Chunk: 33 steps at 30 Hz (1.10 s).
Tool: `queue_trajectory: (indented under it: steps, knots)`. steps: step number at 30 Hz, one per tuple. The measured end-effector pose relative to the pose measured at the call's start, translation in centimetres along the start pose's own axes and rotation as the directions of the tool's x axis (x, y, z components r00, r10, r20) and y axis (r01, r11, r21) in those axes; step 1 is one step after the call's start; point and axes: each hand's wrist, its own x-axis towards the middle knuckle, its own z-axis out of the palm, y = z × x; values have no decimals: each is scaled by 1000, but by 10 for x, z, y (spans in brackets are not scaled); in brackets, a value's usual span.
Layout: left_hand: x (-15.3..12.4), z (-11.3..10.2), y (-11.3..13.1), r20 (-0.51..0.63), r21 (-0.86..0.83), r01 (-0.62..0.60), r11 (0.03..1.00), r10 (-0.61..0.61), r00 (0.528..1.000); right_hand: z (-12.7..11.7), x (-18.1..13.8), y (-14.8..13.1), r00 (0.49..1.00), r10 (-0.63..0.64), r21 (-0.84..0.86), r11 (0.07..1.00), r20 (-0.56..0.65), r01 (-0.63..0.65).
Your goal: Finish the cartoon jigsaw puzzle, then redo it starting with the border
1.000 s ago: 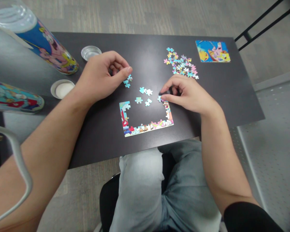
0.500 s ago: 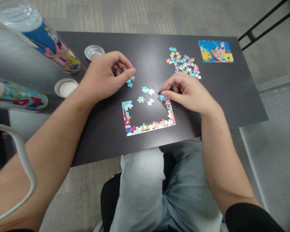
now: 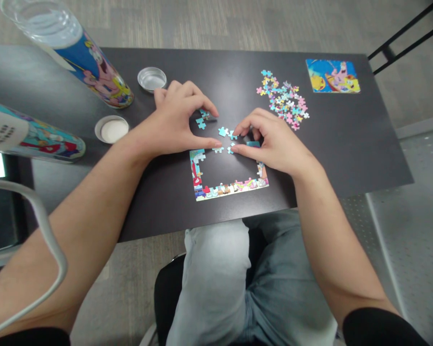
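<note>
My left hand is open over the table, palm down, with thumb and index finger wide apart. Its thumb tip touches or hovers by a loose jigsaw piece, and two blue pieces lie under its curved index finger. My right hand has its index fingertip at a blue piece and its thumb tip at another small piece, a gap between them. A pale-blue piece lies just left of that index finger. Below both hands is a partly joined puzzle border; my right hand covers part of its right side.
A pile of loose pieces lies beyond my right hand. The picture card is at the far right. Two printed tubes, one upright and one lower, stand at left beside a clear lid and a white-lined lid.
My left hand has spread its thumb and index finger and moved its thumb down toward the loose pieces. My right hand has shifted left onto the small pieces. The view has moved slightly.
</note>
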Motion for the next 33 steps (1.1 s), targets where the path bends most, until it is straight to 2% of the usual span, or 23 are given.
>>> queue_trajectory:
  steps: [8, 11, 18, 25, 28, 33]
  knots:
    - [1, 1, -5, -25, 10, 22, 1000, -22, 999, 0, -1, -7, 998, 9, -51, 999, -55, -12]
    - [1, -1, -6, -42, 23, 33, 999, -32, 999, 1, -1, -9, 999, 14, -51, 999, -42, -17]
    - [0, 2, -4, 18, -8, 6, 1000, -6, 1000, 1, 2, -8, 994, 83, -76, 993, -74, -89]
    - [1, -5, -10, -16, 9, 38, 999, -38, 999, 19, 12, -14, 991, 74, -149, 985, -108, -89]
    - [2, -5, -16, -69, 13, 41, 999, -40, 997, 23, 13, -14, 993, 73, -135, 987, -89, -85]
    - [4, -3, -19, -87, 25, 65, 998, -63, 994, 17, 12, -17, 999, 45, -132, 990, 3, -45]
